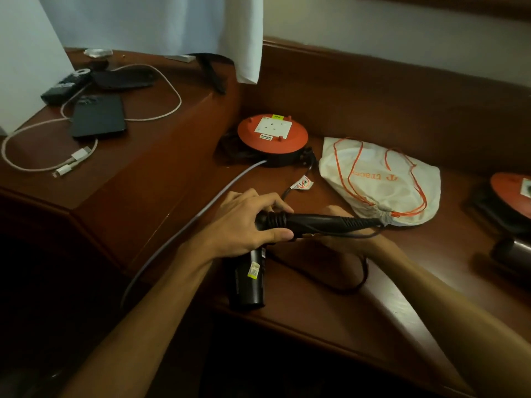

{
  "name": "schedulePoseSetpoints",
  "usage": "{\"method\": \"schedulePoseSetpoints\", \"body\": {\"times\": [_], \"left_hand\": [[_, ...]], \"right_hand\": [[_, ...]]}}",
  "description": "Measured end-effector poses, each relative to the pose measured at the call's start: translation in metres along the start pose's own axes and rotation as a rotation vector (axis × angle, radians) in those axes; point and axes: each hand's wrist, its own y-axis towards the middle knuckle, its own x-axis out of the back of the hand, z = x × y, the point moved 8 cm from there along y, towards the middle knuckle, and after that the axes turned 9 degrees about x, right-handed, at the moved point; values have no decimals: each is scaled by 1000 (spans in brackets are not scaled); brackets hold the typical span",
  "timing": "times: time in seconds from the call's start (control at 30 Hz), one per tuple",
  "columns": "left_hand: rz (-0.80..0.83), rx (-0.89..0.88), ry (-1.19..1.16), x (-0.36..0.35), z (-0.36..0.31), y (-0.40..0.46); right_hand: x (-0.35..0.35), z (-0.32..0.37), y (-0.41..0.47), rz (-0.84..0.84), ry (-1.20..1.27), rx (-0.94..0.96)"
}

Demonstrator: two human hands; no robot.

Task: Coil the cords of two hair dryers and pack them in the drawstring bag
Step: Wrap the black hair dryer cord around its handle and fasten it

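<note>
Black hair dryer (310, 222), white orange-corded drawstring bag (385, 179).

Bare desk (330, 308) lies open near the front edge. Behind, an orange cable reel (272, 139) and white drawstring bag (382, 182) block the way to the wall panel (373, 90)

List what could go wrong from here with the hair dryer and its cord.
1. The hair dryer, held by the left hand and right hand, hangs its barrel over the desk edge; a slip could drop it.
2. Its loose cord loops across the desk and may snag or tangle while being coiled.
3. The drawstring bag looks cinched shut, so packing may need a free hand.
</note>
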Motion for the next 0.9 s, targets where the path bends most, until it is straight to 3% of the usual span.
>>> {"method": "schedulePoseSetpoints", "body": {"times": [0.17, 0.33, 0.5, 0.63, 0.9], "left_hand": [[76, 35, 139, -5, 0, 4], [133, 41, 354, -12, -12, 8], [148, 51, 347, -12, -9, 6], [160, 40, 440, -19, -18, 6], [97, 44, 323, -19, -20, 2]], "right_hand": [[24, 24, 25, 139, -70, 172], [34, 41, 36, 267, -82, 173], [39, 56, 36, 290, 35, 173], [37, 53, 29, 443, 180, 42], [48, 83, 21, 417, -40, 99]]}}
